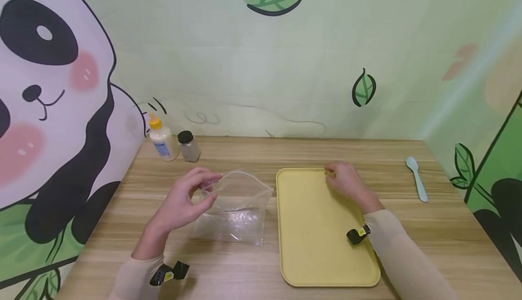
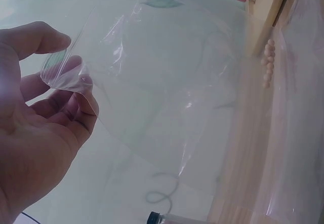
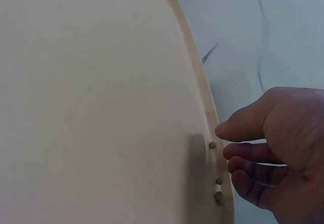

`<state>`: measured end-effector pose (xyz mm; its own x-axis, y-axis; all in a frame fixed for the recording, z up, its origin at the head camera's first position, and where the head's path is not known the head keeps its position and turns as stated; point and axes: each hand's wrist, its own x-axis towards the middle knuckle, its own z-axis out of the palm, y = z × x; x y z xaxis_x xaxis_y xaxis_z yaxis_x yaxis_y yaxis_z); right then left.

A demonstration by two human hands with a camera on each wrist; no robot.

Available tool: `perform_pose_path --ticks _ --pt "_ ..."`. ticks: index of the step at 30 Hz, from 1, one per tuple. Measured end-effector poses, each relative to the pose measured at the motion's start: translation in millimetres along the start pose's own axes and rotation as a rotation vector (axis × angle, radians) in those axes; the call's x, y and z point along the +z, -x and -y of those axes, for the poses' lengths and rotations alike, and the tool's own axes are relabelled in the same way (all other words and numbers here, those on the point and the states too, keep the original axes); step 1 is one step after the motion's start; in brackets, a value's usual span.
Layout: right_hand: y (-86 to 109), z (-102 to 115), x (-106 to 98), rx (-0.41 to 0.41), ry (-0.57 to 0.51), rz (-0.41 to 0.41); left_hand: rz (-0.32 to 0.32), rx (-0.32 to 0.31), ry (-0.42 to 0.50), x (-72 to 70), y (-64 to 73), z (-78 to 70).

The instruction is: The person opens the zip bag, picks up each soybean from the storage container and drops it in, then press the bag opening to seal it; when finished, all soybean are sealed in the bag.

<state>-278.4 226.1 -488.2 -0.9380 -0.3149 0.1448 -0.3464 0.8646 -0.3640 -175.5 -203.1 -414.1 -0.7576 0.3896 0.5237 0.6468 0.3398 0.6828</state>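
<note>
Label [image 1: 161,149] on bottle [image 1: 165,138] perhaps printed; nothing legible.

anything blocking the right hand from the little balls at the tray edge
Nothing visible does: in the right wrist view, the right hand is close beside the small balls, with only the tray's rim alongside them.

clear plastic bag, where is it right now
In the head view, the clear plastic bag is left of the yellow tray, its upper left corner at the left hand.
</note>
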Motion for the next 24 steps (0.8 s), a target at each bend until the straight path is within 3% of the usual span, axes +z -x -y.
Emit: perform_pose_path --ticks 3,12,24 --pt "1.0 -1.4 1.6 0.025 -0.007 0.042 -0.001 0.003 0.004 0.0 -0.1 -0.5" --pt "-0.7 -3.6 6.5 0.005 0.028 0.069 -0.001 -0.001 0.005 -0.4 -0.6 -1.4" --pt "-5.1 -2.5 8.5 -0.031 0.08 0.035 0.001 -0.001 -0.003 0.4 -0.6 -2.3"
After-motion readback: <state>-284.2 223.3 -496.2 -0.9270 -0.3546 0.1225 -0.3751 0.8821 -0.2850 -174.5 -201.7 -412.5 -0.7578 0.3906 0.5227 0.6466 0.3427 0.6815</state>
